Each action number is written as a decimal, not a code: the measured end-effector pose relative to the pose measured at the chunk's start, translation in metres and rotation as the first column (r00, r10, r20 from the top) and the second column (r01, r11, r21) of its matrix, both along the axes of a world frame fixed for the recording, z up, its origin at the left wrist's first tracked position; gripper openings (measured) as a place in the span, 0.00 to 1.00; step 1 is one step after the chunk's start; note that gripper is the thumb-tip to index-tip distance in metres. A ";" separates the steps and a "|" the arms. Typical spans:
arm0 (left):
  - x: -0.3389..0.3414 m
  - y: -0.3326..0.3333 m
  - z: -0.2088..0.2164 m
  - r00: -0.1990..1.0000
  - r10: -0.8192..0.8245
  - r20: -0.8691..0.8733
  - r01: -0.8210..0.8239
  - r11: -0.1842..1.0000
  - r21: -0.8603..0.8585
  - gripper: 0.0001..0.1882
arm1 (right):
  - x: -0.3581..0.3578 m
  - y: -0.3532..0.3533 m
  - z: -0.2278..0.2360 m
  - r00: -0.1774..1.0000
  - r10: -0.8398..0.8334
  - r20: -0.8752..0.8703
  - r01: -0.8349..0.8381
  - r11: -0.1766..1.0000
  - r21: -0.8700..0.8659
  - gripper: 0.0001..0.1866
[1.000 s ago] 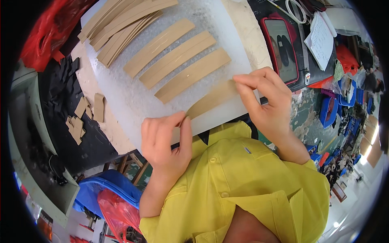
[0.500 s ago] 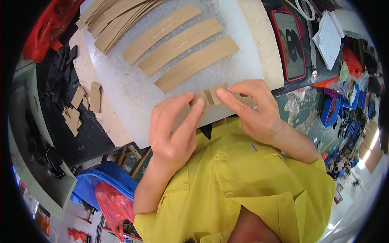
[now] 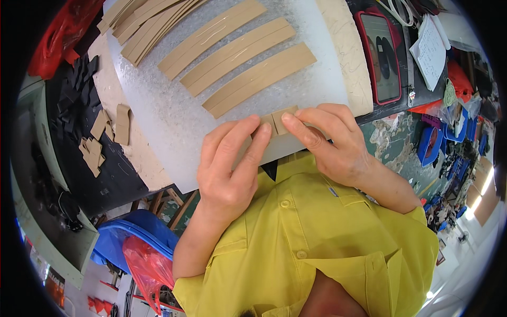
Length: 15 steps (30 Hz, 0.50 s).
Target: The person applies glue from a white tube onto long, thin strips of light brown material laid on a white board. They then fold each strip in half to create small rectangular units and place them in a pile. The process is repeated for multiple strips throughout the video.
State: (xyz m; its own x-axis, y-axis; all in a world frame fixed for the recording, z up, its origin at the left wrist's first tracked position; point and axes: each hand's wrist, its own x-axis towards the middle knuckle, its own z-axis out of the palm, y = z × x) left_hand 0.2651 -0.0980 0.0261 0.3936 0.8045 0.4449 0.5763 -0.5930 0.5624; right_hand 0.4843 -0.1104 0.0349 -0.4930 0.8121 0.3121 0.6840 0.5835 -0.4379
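While pinching the left part of a folded tan strip between thumb and fingertips of the left hand, grips the right end between thumb and fingers of the right hand, with both grips narrow on the strip. Shows a thin dark line across the strip between the hands. Holds it over the near side of the white board, just beyond the yellow shirt; cannot tell any contact with the board. Farther off, has three flat strips lying apart, and a stack at far left. Under the board, has a cream sheet. To the left, has folded pieces and, farther off, a black heap. To the right, has a red-rimmed panel beside a notepad. At near left, has a blue bin with a red bag.
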 end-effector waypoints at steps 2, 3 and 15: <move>0.000 0.000 0.000 1.000 -0.008 -0.011 0.008 1.000 0.007 0.19 | 0.000 0.000 0.002 1.000 0.005 0.030 -0.005 1.000 -0.002 0.28; 0.000 0.000 0.001 1.000 -0.007 -0.021 0.007 1.000 0.003 0.18 | 0.000 0.000 0.002 0.999 0.007 0.044 -0.007 1.000 -0.003 0.28; 0.000 -0.010 0.024 0.850 -0.026 -0.526 0.071 0.995 0.066 0.24 | -0.019 0.004 0.025 0.947 0.038 0.319 -0.051 0.998 0.032 0.18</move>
